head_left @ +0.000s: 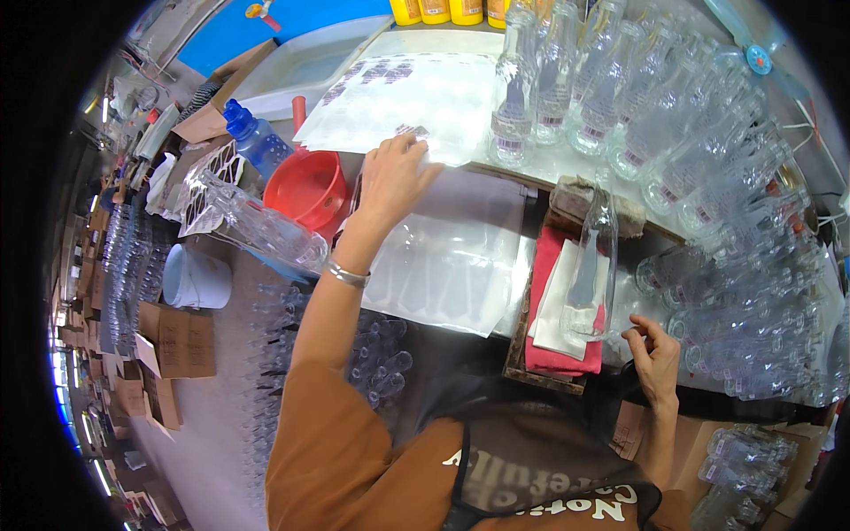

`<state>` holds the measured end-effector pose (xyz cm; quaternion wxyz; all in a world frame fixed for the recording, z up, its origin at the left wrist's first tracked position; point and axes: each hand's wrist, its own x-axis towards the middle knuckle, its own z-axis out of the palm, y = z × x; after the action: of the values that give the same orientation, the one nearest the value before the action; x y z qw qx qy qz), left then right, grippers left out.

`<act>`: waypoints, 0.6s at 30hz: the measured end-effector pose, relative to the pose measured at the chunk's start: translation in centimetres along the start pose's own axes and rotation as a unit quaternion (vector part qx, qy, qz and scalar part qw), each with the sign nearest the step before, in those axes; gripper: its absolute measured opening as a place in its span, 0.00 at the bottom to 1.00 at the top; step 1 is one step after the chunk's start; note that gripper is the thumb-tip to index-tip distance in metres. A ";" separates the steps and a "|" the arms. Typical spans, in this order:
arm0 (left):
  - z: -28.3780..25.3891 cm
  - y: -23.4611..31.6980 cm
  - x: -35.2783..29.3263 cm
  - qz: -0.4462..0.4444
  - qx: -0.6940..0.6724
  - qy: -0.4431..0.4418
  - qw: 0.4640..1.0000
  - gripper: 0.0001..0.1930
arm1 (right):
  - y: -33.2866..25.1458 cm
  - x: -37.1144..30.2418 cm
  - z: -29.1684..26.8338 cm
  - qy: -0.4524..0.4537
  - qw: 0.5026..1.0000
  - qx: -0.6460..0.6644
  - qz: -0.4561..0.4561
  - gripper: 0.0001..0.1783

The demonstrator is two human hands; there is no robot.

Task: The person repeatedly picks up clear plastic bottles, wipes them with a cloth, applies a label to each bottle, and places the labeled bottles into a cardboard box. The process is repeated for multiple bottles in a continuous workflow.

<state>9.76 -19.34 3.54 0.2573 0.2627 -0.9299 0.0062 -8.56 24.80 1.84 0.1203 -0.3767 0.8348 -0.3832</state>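
Observation:
My left hand (396, 181) reaches over the near edge of a white sheet (434, 97) printed with small purple labels. Its fingertips touch the sheet beside one label, with the thumb apart. A clear glass bottle (595, 252) lies on a folded white cloth (553, 305) over a red cloth (542, 265), its neck on a worn block (575, 196). Just right of the bottle's base, my right hand (655, 358) hovers with bent fingers slightly apart, holding nothing.
Several labelled glass bottles (513, 102) stand at the right, with more below them. A red basin (305, 190), a blue water bottle (257, 140) and another glass bottle (261, 226) are at the left. Clear film (443, 257) covers the middle. Cardboard boxes (181, 341) and a white bucket (197, 276) stand farther left.

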 end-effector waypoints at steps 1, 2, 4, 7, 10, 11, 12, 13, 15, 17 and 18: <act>-0.4 0.1 -0.6 0.010 -0.006 0.001 1.000 0.20 | 0.1 0.0 0.0 -0.005 1.000 0.002 0.006 0.16; -0.5 0.4 -0.6 0.033 0.008 0.048 0.998 0.18 | -0.1 0.1 0.2 0.004 1.000 0.007 -0.008 0.15; 0.7 -1.1 -0.5 0.024 -0.010 0.073 0.997 0.16 | -1.3 0.5 0.5 0.003 1.000 0.018 -0.022 0.16; 1.4 -2.2 -0.8 0.028 -0.035 0.140 0.989 0.08 | -2.1 0.4 0.9 -0.017 0.996 0.079 -0.023 0.24; 0.3 -0.8 -2.2 -0.087 -0.153 0.100 0.979 0.09 | -3.1 0.1 1.3 -0.048 0.996 0.068 -0.038 0.34; -0.1 0.1 -3.0 -0.181 -0.218 0.049 0.958 0.11 | -3.1 0.2 1.7 -0.045 0.995 0.030 -0.085 0.38; -0.9 0.3 -4.0 -0.216 -0.290 0.006 0.932 0.13 | -3.4 0.2 2.2 -0.049 0.994 0.005 -0.098 0.42; -0.7 1.5 -4.4 -0.221 -0.435 -0.010 0.873 0.14 | -3.3 0.3 2.7 -0.036 0.993 -0.015 -0.112 0.41; -1.3 5.4 -5.3 -0.240 -0.539 -0.047 0.806 0.14 | -3.3 0.6 3.4 -0.021 0.994 -0.038 -0.099 0.39; -1.2 9.0 -5.3 -0.198 -0.578 -0.061 0.789 0.13 | -3.3 0.8 3.5 0.000 0.992 -0.033 -0.119 0.36; -1.5 11.0 -5.0 -0.171 -0.578 -0.055 0.796 0.13 | -3.1 0.7 3.6 0.010 0.991 -0.035 -0.130 0.35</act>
<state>8.75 -7.19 3.79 0.3063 0.2201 -0.7128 -0.5914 -5.61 20.99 1.69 0.0481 -0.4826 0.7925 -0.3698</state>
